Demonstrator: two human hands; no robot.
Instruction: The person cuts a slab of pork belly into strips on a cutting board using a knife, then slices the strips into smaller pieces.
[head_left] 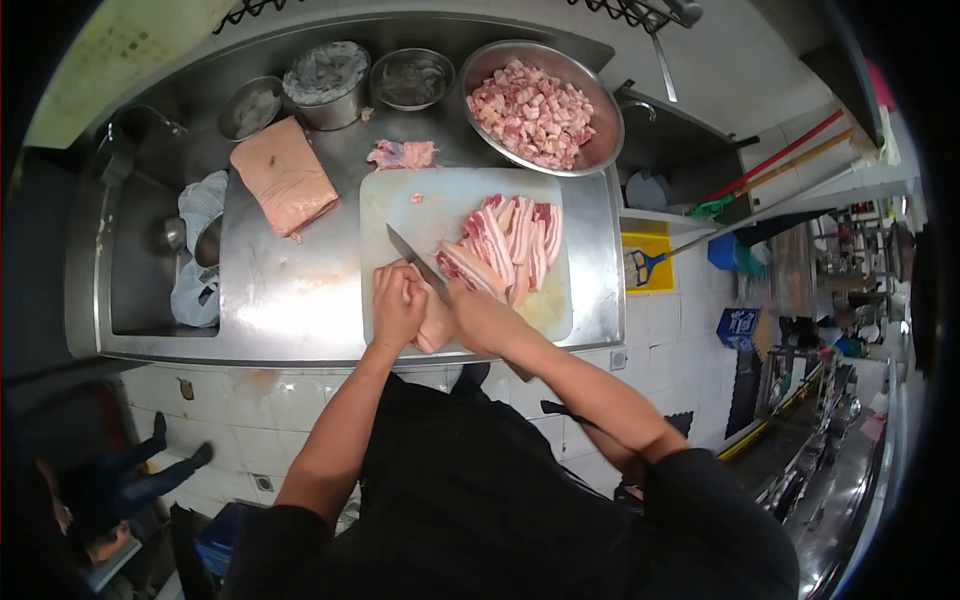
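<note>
My left hand [397, 308] has its fingers curled over a piece of pork belly [436, 325], near the front edge of the white cutting board [395, 215]. A knife [414, 254] is gripped in my right hand [482, 318], its blade angled toward the upper left, running along the right side of the left fingers and the pork. Part of the pork is hidden by both hands. Just right of the blade lies a pile of sliced pork belly strips [515, 240]. One small meat scrap [416, 197] rests on the upper part of the board.
Behind the board stands a large steel bowl [611, 120] of diced pork, with trimmings [402, 154] beside it. A pork slab [285, 180] lies left on the steel counter [270, 300]. Smaller containers line the back; a sink [140, 260] is far left. Another person [130, 480] is at lower left.
</note>
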